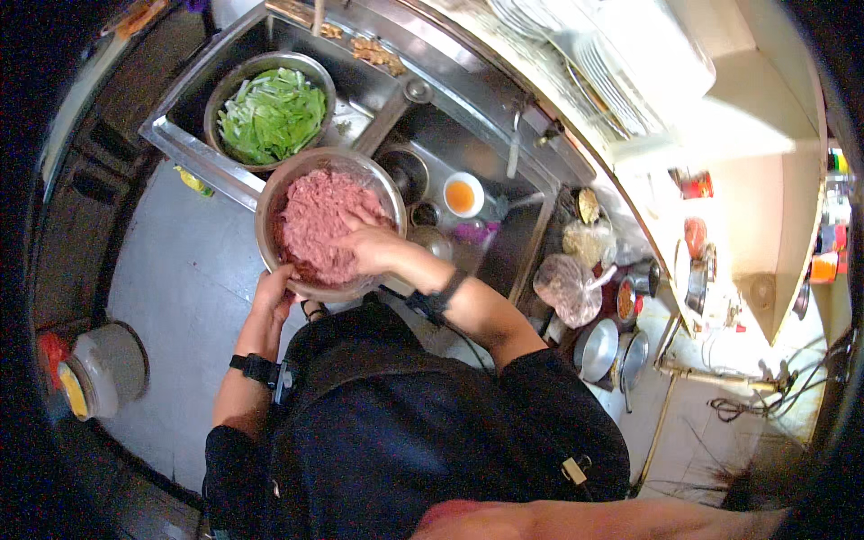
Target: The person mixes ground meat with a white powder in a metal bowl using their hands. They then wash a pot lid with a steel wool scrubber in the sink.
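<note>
A steel bowl (397,202) full of pink minced meat (324,209) is in front of me, by the sink's near edge. My left hand (275,291) grips its near left side, thumb up at the rim. Inside the bowl, my right hand (370,248) presses into the meat. Its fingertips are sunk in the mince, so whether they close on any of it is hidden. Just beyond, a second metal bowl (209,115) of cut green leaves (273,115) rests in the left basin.
The right sink basin (533,223) holds a white bowl (479,196) of orange liquid and dark round containers. Ginger root (378,54) lies on the back ledge. Bagged food (570,290) and metal bowls (597,351) stand at right. A lidded bucket (108,371) is on the floor at left.
</note>
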